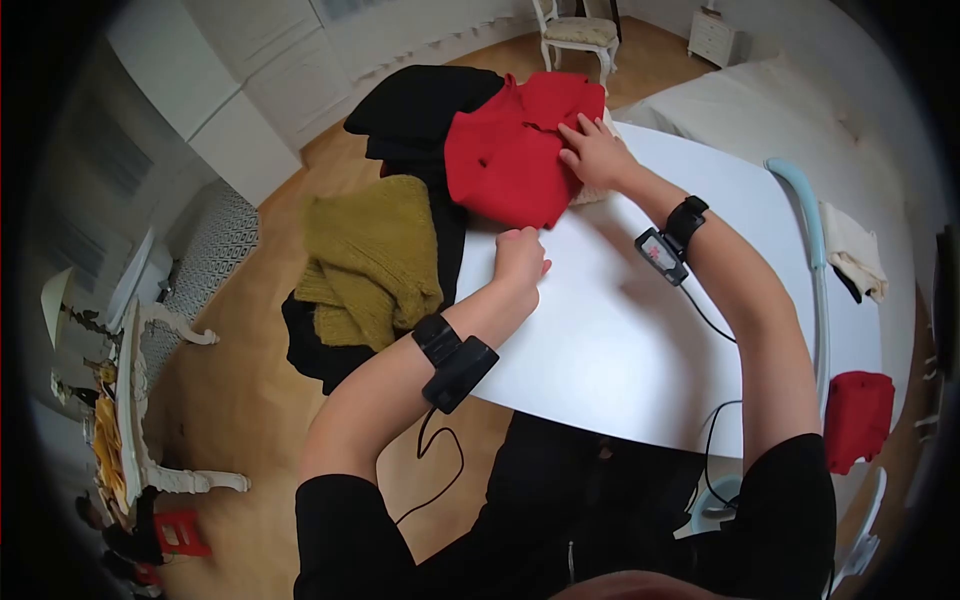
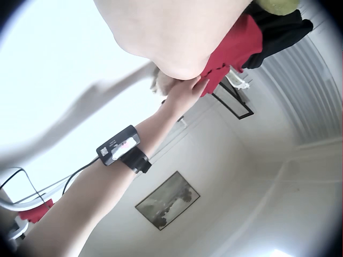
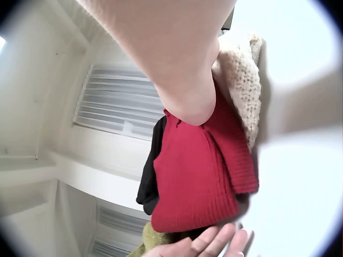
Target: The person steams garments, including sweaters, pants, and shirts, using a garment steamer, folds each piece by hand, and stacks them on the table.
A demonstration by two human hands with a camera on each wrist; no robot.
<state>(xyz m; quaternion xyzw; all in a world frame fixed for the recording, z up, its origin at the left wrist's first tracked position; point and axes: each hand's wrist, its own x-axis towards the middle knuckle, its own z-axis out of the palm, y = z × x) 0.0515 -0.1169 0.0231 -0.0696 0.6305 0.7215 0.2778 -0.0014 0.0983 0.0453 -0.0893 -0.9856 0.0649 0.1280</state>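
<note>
A folded red knit garment (image 1: 515, 150) lies at the far end of the white table, with ribbed edges showing in the right wrist view. My right hand (image 1: 600, 158) rests on its right side, fingers spread over the fabric. Close to the garment's near corner is my left hand (image 1: 520, 265); the right wrist view shows its fingers (image 3: 217, 243) loosely extended just by the ribbed hem, gripping nothing. Beneath the red garment, a cream chunky knit (image 3: 241, 85) pokes out on the right. The forearm hides most of the right hand in its own wrist view.
Black clothes (image 1: 420, 110) are piled behind and left of the red garment. An olive sweater (image 1: 375, 255) hangs at the table's left edge. A pale blue tube (image 1: 815, 240) runs along the right, near a cream cloth (image 1: 853, 250) and another red folded piece (image 1: 858, 420).
</note>
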